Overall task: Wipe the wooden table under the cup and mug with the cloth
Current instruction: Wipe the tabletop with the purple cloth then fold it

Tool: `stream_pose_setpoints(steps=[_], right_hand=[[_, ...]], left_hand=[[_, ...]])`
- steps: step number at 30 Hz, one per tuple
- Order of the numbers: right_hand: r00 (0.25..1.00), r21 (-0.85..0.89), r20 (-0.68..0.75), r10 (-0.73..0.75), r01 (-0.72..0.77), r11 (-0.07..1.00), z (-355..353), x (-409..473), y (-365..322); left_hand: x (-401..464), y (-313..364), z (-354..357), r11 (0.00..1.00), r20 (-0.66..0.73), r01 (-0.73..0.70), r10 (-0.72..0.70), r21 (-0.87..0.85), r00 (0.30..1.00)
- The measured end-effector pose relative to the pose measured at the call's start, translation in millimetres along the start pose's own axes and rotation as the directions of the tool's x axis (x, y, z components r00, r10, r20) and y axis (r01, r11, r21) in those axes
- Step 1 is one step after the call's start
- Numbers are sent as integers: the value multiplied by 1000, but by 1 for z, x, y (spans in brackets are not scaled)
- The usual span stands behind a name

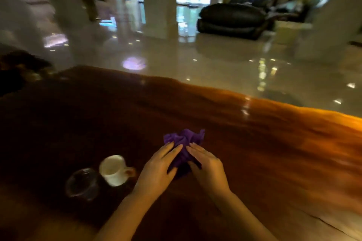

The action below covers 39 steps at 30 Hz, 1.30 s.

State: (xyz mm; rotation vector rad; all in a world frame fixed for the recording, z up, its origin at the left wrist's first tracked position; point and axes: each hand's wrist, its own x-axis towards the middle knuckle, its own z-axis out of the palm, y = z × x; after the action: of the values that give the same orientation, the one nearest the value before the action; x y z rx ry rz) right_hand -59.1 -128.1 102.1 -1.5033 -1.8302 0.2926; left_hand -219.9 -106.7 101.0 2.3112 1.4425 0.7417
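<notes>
Two hands bunch up a purple cloth on a big wooden table.

Low in the middle of the frame, the left hand [156,170] and right hand [207,168] both press on the purple cloth [185,143], fingers flat and close together, holding it between them. The cloth looks soft, light and floppy, so grab it in a bunch. At lower left, just beside the left hand, stand a white mug [113,170] and a clear plastic cup [82,184], touching or nearly so. They look light and could tip, so lift them by their sides. The wooden table [274,143] is shiny. Farther off, at upper right, sits a dark sofa [231,19].
</notes>
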Motion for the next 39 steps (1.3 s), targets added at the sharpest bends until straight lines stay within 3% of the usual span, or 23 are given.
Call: stream_pose_setpoints(steps=[7, 14, 20, 22, 25, 26, 27, 29, 31, 32, 34, 36, 39], right_hand=[[945, -129, -70, 319, -325, 937, -94, -97, 169], [859, -198, -78, 505, -510, 837, -103, -158, 280], [819, -120, -79, 568, -574, 810, -79, -171, 327], [764, -71, -131, 631, -643, 763, -74, -174, 333], [665, -51, -307, 681, -726, 686, -72, -176, 336], [704, -129, -350, 618, -689, 713, -71, -175, 336], [794, -252, -341, 504, -593, 765, -71, -174, 335], [960, -484, -120, 252, -278, 830, -68, -167, 337], [970, -562, 168, 176, -53, 826, -60, -159, 345], [941, -572, 263, 211, -24, 820, -54, -157, 351], [888, -566, 321, 330, -99, 819, -37, -156, 360], [881, -579, 233, 412, -215, 786, -18, -157, 367], [861, -593, 31, 508, -393, 703, -7, -154, 369]], left_hand=[[41, 118, 188, 978, 274, -114, 160, -174, 948], [48, 152, 326, 956, 420, -135, 238, -260, 876], [52, 130, 384, 961, 460, -135, 236, -241, 856], [52, 121, 385, 952, 473, -182, 282, -248, 835], [52, 99, 370, 917, 358, -339, 395, -211, 846], [54, 86, 363, 912, 284, -381, 409, -150, 867], [55, 70, 355, 922, 222, -380, 387, -73, 895], [62, 33, 338, 961, 136, -261, 248, 94, 959], [70, -5, 324, 966, 103, -66, 42, 248, 994], [75, -20, 320, 951, 110, 26, -63, 309, 992], [82, -44, 317, 893, 140, 178, -256, 414, 956], [86, -59, 321, 833, 153, 271, -385, 483, 910], [77, -60, 326, 810, 123, 285, -398, 513, 909]])
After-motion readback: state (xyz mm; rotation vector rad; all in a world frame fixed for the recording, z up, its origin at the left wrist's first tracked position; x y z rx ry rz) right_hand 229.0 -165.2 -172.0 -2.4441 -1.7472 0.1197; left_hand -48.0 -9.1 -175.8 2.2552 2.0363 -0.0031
